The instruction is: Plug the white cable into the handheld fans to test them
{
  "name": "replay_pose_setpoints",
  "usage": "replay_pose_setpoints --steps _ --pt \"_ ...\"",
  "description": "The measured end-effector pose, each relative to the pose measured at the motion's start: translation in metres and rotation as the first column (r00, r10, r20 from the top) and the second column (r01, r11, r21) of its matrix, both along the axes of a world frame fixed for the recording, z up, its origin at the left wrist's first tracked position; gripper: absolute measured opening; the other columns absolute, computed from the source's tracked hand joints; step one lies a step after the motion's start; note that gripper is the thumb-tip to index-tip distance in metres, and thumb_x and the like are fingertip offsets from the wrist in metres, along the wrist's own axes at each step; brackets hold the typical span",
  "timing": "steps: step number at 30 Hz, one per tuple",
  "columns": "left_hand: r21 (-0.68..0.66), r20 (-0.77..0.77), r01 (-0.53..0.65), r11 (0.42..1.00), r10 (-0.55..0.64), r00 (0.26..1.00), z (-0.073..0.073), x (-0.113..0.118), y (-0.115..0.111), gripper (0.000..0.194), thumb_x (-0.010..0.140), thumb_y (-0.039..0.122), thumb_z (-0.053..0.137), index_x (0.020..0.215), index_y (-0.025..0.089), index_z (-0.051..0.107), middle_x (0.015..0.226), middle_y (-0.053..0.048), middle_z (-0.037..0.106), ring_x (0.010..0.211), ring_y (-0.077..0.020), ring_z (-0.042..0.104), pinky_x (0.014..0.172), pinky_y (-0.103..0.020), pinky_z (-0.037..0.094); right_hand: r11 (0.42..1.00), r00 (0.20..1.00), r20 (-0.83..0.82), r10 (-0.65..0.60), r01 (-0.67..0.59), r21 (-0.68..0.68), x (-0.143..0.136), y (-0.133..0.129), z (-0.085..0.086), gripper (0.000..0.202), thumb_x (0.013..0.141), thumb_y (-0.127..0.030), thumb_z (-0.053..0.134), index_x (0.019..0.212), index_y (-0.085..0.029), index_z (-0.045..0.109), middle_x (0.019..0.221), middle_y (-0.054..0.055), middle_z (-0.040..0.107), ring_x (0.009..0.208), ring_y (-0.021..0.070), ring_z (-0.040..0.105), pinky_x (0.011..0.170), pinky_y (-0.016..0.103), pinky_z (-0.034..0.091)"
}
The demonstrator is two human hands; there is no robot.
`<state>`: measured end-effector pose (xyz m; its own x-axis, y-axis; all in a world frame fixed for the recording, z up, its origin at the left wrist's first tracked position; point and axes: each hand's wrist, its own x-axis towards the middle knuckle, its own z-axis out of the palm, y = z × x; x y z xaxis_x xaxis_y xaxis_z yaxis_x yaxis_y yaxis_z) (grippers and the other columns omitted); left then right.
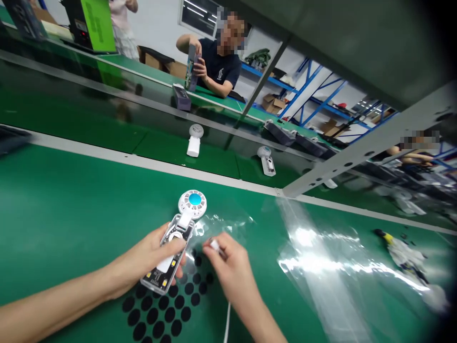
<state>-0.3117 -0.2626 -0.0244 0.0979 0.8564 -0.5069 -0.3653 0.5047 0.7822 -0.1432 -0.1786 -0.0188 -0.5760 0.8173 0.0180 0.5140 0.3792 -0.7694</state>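
Observation:
A small handheld fan [193, 204] with a white round head and a blue centre is in my left hand [157, 255]. Its clear-cased body shows a dark circuit board, and my thumb lies across it. To the right, my right hand [228, 262] is closed in a pinch on a small white connector [214, 244]. A white cable [227, 324] runs down below that hand. The connector and the fan are apart. Beneath my hands, a sheet of black round stickers [170, 314] lies on the green table [89, 190].
Clear plastic sheeting [314, 267] covers the table on the right, with a black and yellow tool [385, 236] beyond it. Behind the white edge, two fans [193, 145] lie on a green belt. A metal post [342, 162] rises at right. A person [221, 62] holds a box across the line.

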Motion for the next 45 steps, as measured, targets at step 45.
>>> replay_pose_setpoints --steps 45 --pt "0.188 -0.246 0.105 0.977 -0.057 0.968 -0.018 -0.004 0.002 0.033 0.067 0.013 0.053 0.097 0.020 0.042 0.067 0.008 0.058 0.059 -0.0134 0.057 0.057 -0.024 0.042 0.933 0.920 0.206 0.333 -0.353 0.071 -0.045 -0.004 0.025 0.019 0.084 -0.005 0.042 0.071 -0.020 0.044 0.074 0.000 0.052 0.065 0.0150 0.050 0.059 0.026 0.034"
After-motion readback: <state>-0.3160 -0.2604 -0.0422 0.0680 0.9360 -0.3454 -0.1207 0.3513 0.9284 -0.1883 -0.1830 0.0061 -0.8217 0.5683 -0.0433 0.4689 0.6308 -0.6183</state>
